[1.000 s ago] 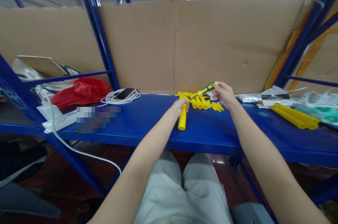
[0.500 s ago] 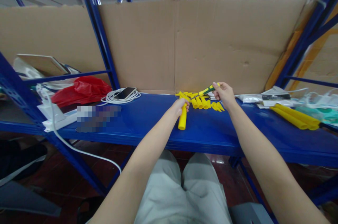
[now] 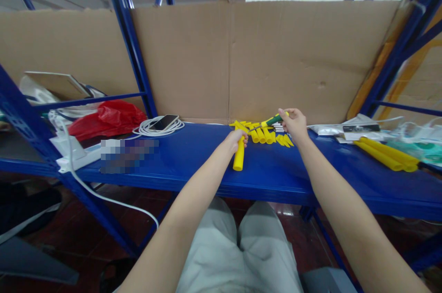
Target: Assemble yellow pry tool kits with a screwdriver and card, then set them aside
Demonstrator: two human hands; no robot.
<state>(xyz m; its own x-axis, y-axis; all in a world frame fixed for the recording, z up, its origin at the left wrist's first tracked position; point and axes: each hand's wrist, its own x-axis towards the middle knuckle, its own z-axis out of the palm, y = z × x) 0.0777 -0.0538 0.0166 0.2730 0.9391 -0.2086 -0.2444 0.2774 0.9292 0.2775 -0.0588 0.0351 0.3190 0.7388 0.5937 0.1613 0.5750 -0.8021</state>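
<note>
My left hand [image 3: 237, 140] is closed around a yellow tube [image 3: 238, 160], whose near end points toward me. In my right hand [image 3: 293, 123] is the yellow-and-green handle of a screwdriver [image 3: 272, 121]. Its thin metal shaft reaches left to the fingers of my left hand, and the tip is hidden there. Just behind and right of the tube lie several short yellow tube pieces [image 3: 262, 135] and small flat yellow pieces [image 3: 284, 140].
Two long yellow tubes [image 3: 386, 155] rest on the right of the blue shelf [image 3: 193, 155]. A phone [image 3: 165, 122] sits on a coiled white cable [image 3: 148, 128] at left, near a red plastic bag [image 3: 107, 118]. Cardboard [image 3: 186, 63] stands along the back.
The screwdriver's handle has turned in my right hand, showing more green now. Both hands stay in nearly the same place, and the tube has hardly moved.
</note>
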